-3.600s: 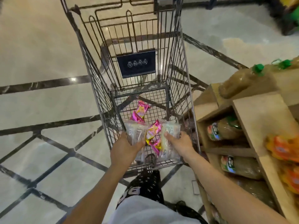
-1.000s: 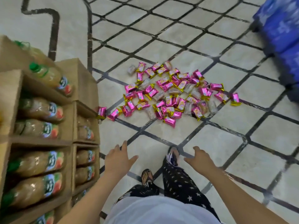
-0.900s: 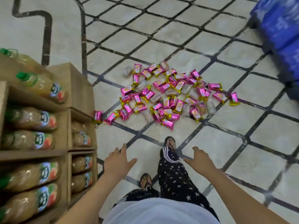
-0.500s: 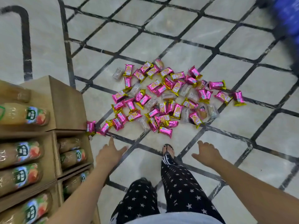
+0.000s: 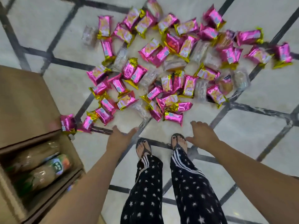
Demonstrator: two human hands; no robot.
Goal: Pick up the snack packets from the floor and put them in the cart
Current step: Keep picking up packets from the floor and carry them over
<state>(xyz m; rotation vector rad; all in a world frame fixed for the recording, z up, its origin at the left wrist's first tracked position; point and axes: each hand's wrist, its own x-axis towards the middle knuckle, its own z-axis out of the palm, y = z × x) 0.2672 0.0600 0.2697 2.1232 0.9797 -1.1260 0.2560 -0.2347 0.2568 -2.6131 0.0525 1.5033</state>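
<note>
Compared with half a second back, the whole pile had slid down and grown in the frame, so the person had closed in and leaned over it. The hands had come forward too, and the feet (image 5: 161,144) were now right at the pile's near edge.

Both hands were empty. The left hand (image 5: 119,139) was palm down with fingers spread and thumb out. The right hand (image 5: 201,135) was also open, fingers loosely bent; it was a bit blurry, so no finer detail than that.

The snack packets (image 5: 169,62) lay on the floor (image 5: 258,126) straight ahead, filling the upper middle of the frame just above both hands. The spread ran wider side to side than front to back, trailing from lower left up to upper right. The closest one, a pink packet (image 5: 174,117) at the bottom edge of the pile, sat between the hands, slightly nearer the right. The left hand looked better placed for the stray packet (image 5: 68,122) at middle left, touching the corner of the cardboard shelf (image 5: 24,102).

The packets were small pillow-shaped wrappers, mostly shiny pink with gold ends, with some clear ones mixed in. They overlapped and pointed every which way, so I'd guess scooping a handful beats picking singles. The cart wasn't in view.
</note>
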